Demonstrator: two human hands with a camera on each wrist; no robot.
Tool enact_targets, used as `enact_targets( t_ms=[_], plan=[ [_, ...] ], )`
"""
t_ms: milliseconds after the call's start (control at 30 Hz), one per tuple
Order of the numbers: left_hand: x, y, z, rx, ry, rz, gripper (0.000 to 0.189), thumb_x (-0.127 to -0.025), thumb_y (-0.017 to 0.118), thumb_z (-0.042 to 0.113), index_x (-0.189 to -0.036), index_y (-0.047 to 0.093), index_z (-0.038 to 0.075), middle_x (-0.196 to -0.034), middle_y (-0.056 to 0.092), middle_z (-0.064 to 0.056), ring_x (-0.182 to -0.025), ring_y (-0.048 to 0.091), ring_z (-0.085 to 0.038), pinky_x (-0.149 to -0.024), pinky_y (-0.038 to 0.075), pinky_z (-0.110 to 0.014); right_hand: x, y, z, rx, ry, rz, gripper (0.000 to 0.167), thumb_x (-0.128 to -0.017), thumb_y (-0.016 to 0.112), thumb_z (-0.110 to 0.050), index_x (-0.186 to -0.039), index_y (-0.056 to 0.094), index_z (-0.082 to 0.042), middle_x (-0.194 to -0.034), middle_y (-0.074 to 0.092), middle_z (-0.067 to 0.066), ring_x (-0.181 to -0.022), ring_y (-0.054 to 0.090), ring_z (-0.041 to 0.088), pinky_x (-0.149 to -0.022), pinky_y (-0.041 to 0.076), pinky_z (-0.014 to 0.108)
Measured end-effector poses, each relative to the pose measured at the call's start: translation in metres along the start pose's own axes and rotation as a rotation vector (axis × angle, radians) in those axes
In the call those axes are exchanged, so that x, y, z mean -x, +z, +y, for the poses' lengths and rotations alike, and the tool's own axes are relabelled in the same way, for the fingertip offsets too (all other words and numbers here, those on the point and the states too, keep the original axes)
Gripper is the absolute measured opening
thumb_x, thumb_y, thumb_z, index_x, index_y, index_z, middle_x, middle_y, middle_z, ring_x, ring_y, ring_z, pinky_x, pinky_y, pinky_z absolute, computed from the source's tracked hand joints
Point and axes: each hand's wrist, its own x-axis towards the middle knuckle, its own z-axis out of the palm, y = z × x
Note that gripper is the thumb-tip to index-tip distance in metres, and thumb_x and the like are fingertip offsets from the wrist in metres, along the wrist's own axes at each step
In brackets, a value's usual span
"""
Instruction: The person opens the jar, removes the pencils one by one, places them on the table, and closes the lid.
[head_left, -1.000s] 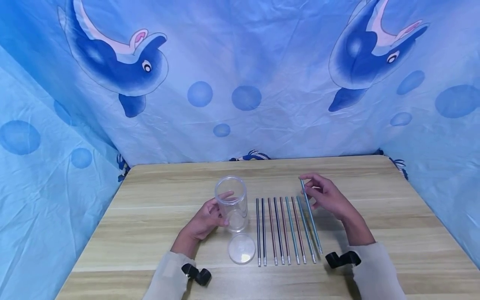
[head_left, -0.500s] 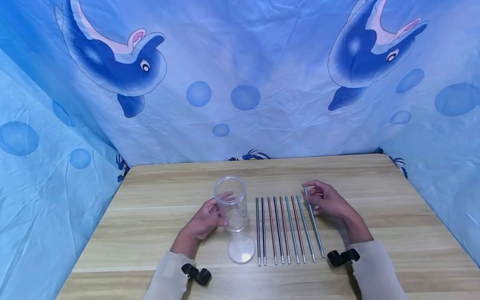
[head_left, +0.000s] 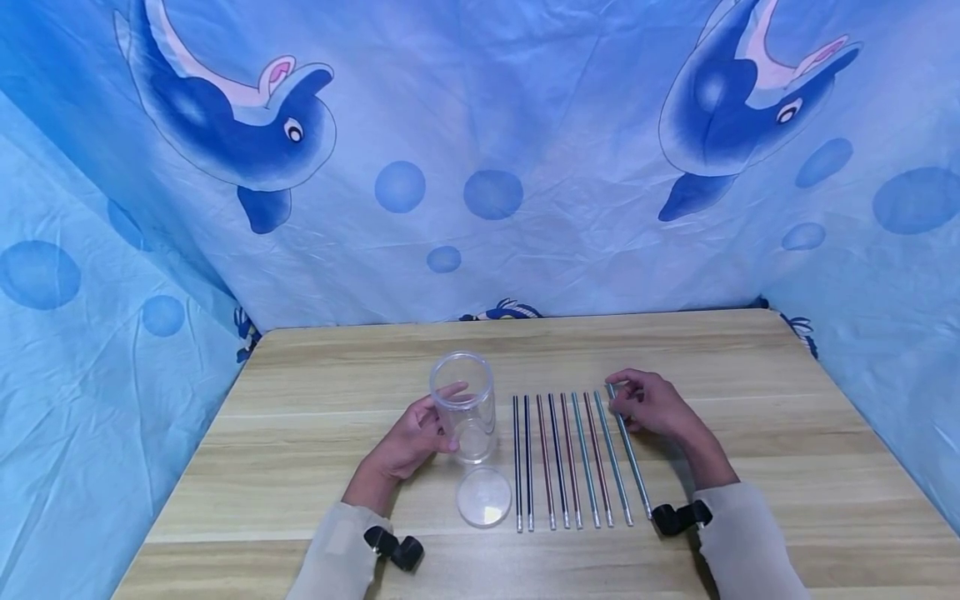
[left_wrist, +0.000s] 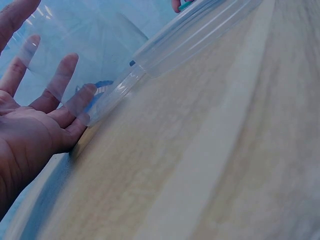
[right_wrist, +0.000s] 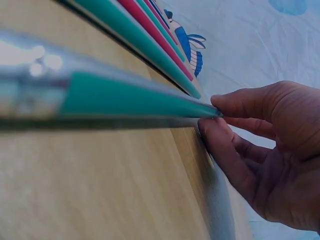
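Note:
My left hand holds a clear plastic jar upright on the table, thumb in front and a finger behind. In the left wrist view its spread fingers show through the clear wall. A round clear lid lies just in front of the jar. With thumb and index finger, my right hand pinches the far end of a green pencil at the right end of a row. The pencil's metal ferrule looms close in the right wrist view.
Several dark blue, red and green pencils lie side by side between the jar and the held pencil. A wooden table carries everything. Behind it hangs a blue dolphin-print cloth.
My right hand has come down and nearer with the green pencil, bringing it to the right end of the row. The left hand and jar have stayed put.

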Motion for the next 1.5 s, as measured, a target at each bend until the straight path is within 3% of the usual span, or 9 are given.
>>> enact_targets(
  t_ms=[200,500,867,1233,1500],
  plan=[
    [0.0,-0.001,-0.001,0.0,-0.001,0.0,0.084,-0.076,0.081,0.001,-0.15,0.043,0.009,-0.143,0.055,-0.008,-0.139,0.043,-0.022,-0.117,0.028,-0.033,0.001,0.003,-0.001,0.089,-0.033,0.024,0.035,-0.094,0.062,-0.007,-0.127,0.059,0.001,-0.086,0.061,0.008,-0.067,0.06,0.021,-0.054,0.052,0.033],
    [0.0,0.0,0.0,0.014,0.003,0.0,0.083,-0.074,0.081,0.001,-0.149,0.044,0.008,-0.143,0.054,-0.009,-0.137,0.045,-0.023,-0.114,0.033,-0.031,-0.001,0.006,0.0,0.157,-0.063,0.04,0.032,-0.091,0.063,-0.006,-0.121,0.062,0.003,-0.074,0.057,0.006,-0.062,0.057,0.02,-0.055,0.048,0.031],
    [0.0,0.002,0.001,0.02,-0.001,0.002,0.085,-0.073,0.083,0.002,-0.148,0.044,0.008,-0.143,0.054,-0.008,-0.137,0.044,-0.022,-0.113,0.034,-0.029,-0.001,0.006,0.002,0.142,-0.071,0.019,0.034,-0.092,0.064,-0.007,-0.124,0.059,0.002,-0.081,0.059,0.006,-0.063,0.058,0.02,-0.053,0.051,0.032],
    [0.001,0.002,0.001,0.018,0.004,-0.003,0.086,-0.074,0.084,0.005,-0.149,0.043,0.007,-0.144,0.053,-0.009,-0.137,0.044,-0.022,-0.114,0.032,-0.031,0.0,0.002,0.003,0.087,-0.022,0.015,0.035,-0.097,0.061,-0.015,-0.128,0.057,0.001,-0.09,0.06,0.011,-0.071,0.06,0.022,-0.059,0.056,0.035],
    [0.0,0.003,0.002,0.026,0.001,0.004,0.086,-0.073,0.084,0.005,-0.148,0.045,0.008,-0.144,0.053,-0.009,-0.136,0.045,-0.022,-0.114,0.033,-0.031,0.005,-0.006,-0.009,0.124,-0.043,0.077,0.037,-0.1,0.059,-0.02,-0.129,0.056,0.002,-0.091,0.061,0.013,-0.067,0.059,0.023,-0.059,0.053,0.035]
  ],
)
